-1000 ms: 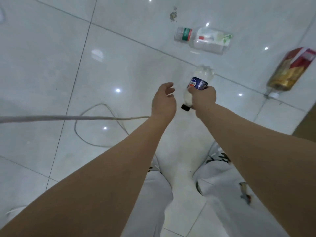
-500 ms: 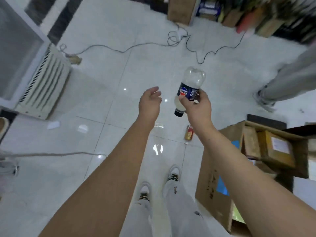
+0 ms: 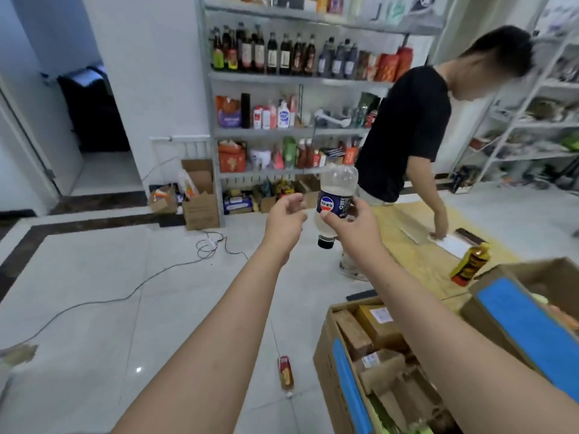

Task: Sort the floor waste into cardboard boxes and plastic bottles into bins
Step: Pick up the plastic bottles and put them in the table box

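Landmark: brown open-topped cardboard box with a blue tape stripe (image 3: 324, 364), packed with small cardboard parcels. All places below are taken from it.
Right grip (image 3: 354, 227): closed round the label band of the clear plastic bottle with a dark blue label and black cap (image 3: 336, 195).
Task's thing: the bottle is in the air, above and beyond the box's far left corner, not over its opening.
Long axis: near upright and inverted, with the cap down, the base up and a slight tilt.
Left grip (image 3: 283, 222): holds nothing; fingers loosely curled, just left of the bottle and not touching it.
Deciding relation: the box lies below and right of the bottle. My right arm is the nearer one, and its forearm crosses above the opening in this view.
Second box: larger brown cardboard box with a blue panel (image 3: 513, 311), right of the landmark; its contents are mostly hidden.
Judgement: the landmark shows only cardboard, so the bottle probably belongs in the second box, but I cannot confirm it.
Outstanding: a small red-and-gold bottle (image 3: 285, 372) lies on the white floor tiles just left of the landmark.
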### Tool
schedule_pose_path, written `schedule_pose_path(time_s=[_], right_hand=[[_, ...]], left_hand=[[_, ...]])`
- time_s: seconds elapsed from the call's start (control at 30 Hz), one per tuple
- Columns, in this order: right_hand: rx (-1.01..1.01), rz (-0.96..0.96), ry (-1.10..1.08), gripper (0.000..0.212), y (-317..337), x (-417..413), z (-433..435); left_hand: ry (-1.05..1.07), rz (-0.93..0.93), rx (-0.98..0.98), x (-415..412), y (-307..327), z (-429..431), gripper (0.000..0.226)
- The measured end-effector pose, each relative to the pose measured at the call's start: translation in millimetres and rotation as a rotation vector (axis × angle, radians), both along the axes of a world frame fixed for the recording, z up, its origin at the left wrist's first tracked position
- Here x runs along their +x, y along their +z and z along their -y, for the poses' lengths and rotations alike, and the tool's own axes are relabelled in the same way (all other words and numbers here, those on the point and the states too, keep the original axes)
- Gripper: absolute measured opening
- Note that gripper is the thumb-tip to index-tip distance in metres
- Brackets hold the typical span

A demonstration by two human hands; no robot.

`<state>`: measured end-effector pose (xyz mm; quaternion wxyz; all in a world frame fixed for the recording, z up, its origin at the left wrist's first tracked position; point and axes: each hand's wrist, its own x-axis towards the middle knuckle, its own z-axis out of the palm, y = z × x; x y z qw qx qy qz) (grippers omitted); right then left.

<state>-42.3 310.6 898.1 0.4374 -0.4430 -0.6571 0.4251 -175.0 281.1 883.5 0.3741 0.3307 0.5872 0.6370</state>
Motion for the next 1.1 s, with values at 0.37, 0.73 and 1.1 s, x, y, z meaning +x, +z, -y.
schedule_pose_path(time_s=[0.37, 0.73, 1.1], right_hand=[[0.059, -0.011, -0.244, 0.053, 23.7, 131.8, -14.2], [0.001, -0.054, -0.356, 0.055, -1.1, 304.9, -84.4], [-0.124, -0.001, -0.559, 0.052, -61.6, 556.0, -175.5]], left_hand=[[-0.244, -0.061, 0.0, 130.5, 14.0, -40.8, 0.04], [-0.331, -0.172, -0.094, 300.1, -5.9, -117.3, 0.042], [-0.519, -0.21, -0.231, 511.2, -69.0, -195.2, 0.041]])
